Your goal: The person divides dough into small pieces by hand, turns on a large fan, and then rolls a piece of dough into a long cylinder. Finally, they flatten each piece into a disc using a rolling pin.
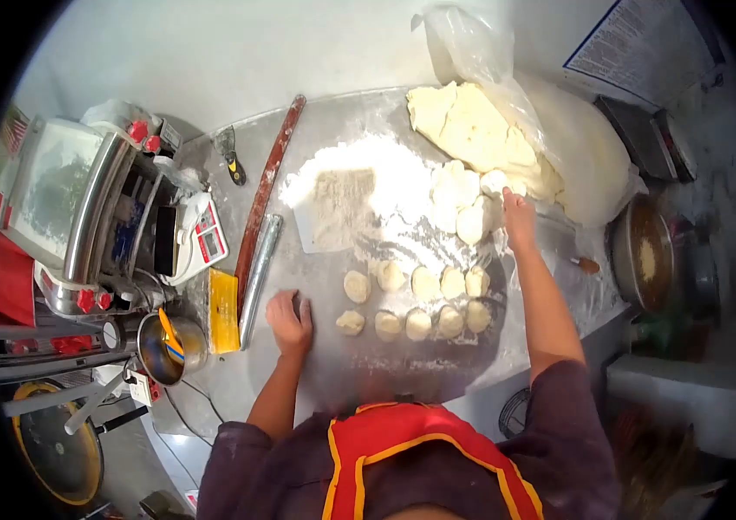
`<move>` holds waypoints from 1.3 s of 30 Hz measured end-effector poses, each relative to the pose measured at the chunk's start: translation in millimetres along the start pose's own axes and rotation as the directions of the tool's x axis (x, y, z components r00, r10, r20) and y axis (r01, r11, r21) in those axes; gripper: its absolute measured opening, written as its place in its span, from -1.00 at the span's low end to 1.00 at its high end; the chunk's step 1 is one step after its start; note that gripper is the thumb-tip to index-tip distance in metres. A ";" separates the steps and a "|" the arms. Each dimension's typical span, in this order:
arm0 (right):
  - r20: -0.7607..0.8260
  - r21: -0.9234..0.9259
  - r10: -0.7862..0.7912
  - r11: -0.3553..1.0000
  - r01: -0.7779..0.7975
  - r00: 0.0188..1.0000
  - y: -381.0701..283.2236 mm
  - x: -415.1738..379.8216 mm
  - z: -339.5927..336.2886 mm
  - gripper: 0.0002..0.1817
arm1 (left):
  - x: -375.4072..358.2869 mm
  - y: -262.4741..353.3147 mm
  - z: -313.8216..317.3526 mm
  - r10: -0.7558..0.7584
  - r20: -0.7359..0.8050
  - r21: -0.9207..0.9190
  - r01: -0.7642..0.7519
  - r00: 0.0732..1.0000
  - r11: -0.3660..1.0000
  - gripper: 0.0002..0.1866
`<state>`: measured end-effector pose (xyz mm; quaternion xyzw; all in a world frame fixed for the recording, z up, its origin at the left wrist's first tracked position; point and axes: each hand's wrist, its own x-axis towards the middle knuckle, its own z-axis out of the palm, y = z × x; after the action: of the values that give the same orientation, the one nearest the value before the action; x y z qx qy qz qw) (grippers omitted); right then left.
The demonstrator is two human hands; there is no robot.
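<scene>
Far to the left of the left grip, a big shiny machine (95, 208) with red knobs stands by a white scale (208, 236). Nearer, a metal pot (149, 354) holds something with an orange handle (169, 329). Just left of the left grip is a yellow block (224, 310). Beside the block lie a silver rod (261, 277) and a long red-brown stick (271, 182), both pointing away from the person. A scraper (234, 169) lies left of the stick, well beyond the left grip.

The left hand (290, 322) rests on the grey counter (299, 386). Its grip is loose and holds nothing, with the thumb a bit apart from the fingers.

Between the two hands sit ten small dough lumps (425, 283), in two rows of five, nearer the person than the right grip. Past them is a wide patch of white flour (385, 165).

The right hand (519, 221) reaches out farther, its fingertips at the edge of the soft dough pieces (455, 186). I cannot tell if its grip is pinching one or only touching it. Just beyond the right grip is the big dough (468, 126), partly in a clear bag (593, 147). To its right, nearer the person, lies a wooden handle (589, 265), and farther right is a round bowl (645, 251).
</scene>
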<state>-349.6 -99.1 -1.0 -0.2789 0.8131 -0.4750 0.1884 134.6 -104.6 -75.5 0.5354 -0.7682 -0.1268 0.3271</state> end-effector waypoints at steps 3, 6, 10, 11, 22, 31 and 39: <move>-0.047 -0.400 -0.360 0.861 0.313 0.932 -3.4 57.3 18.1 -0.61 | 1.8 2.1 0.3 -0.035 0.021 0.032 0.034 0.999 0.999 -0.72; -0.050 -0.488 -0.354 0.825 0.286 0.934 -24.8 95.6 32.9 -0.71 | 4.4 8.2 -3.5 -0.062 0.044 0.066 0.059 0.997 0.996 -0.71; 0.013 -0.575 -0.337 0.768 0.283 0.941 -56.8 130.2 49.0 -0.78 | 3.0 4.3 -1.1 -0.100 0.085 0.096 0.092 0.991 0.991 -0.67; 0.043 -0.605 -0.462 0.694 0.391 0.886 -55.2 138.1 52.9 -0.76 | 2.4 3.9 -0.7 -0.116 0.104 0.097 0.106 0.988 0.990 -0.66; 0.217 -0.687 -0.579 0.481 0.544 0.786 -79.9 156.2 52.6 -0.61 | 2.8 3.2 1.1 -0.046 0.086 0.134 0.034 0.995 0.990 -0.63; 0.523 -0.528 -0.637 0.280 0.802 0.567 -29.8 183.0 43.8 -0.57 | 1.8 3.9 1.0 -0.088 0.118 0.161 0.068 0.989 0.985 -0.63; -0.286 -0.787 -0.705 0.559 0.260 0.649 -44.7 187.0 -12.5 -0.26 | 4.4 9.4 -2.5 -0.117 0.125 0.153 0.097 0.985 0.983 -0.64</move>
<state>-489.1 -226.6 36.4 -0.3938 0.8256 -0.2332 -0.3300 128.3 -104.5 -66.9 0.5890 -0.7656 -0.1230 0.2276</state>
